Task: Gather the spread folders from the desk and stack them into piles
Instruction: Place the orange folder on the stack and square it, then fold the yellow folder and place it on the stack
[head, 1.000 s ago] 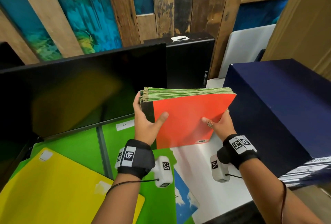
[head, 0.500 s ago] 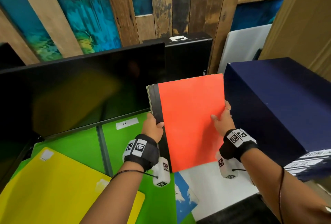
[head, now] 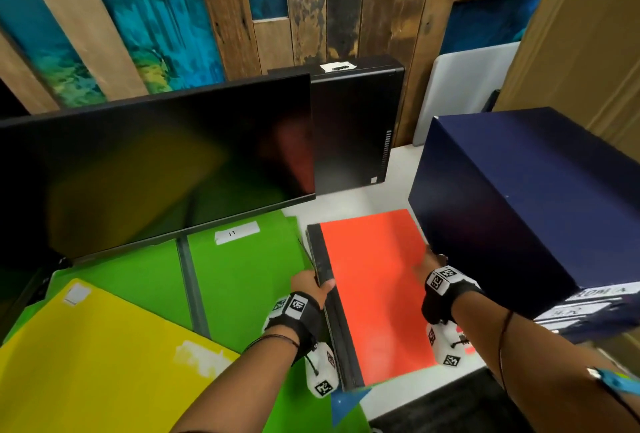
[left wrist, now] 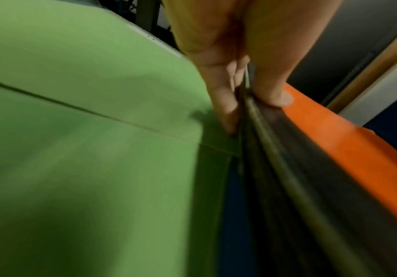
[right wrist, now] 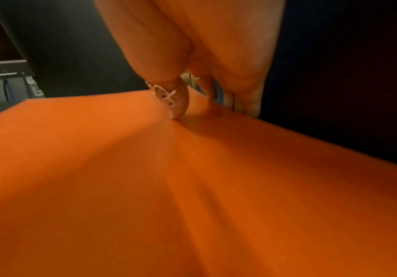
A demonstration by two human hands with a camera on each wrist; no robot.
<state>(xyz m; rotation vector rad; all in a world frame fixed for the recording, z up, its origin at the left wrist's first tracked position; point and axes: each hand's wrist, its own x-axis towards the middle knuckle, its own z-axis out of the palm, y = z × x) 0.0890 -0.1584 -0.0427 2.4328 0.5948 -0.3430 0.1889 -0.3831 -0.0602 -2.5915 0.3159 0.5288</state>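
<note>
Two hands grip one stack of folders (head: pixel 374 290), orange cover up, low over the white counter (head: pixel 353 199): left hand (head: pixel 310 289) pinching the black spine edge, right hand (head: pixel 431 259) clasping the opposite edge just beside the navy box (head: pixel 519 200). Green folders (head: pixel 242 270) border its left; the monitor (head: pixel 156 169) stands behind.

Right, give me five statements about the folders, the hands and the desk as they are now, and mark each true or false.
1. The left hand grips the dark spine edge of the stack topped by the orange folder. True.
2. The right hand holds the yellow folder. False: its thumb lies on the orange folder's right edge.
3. The green folder bears a white label. True.
4. The navy box stands left of the orange folder. False: it stands to the right.
5. The monitor shows a bright picture. False: its screen is dark.
</note>
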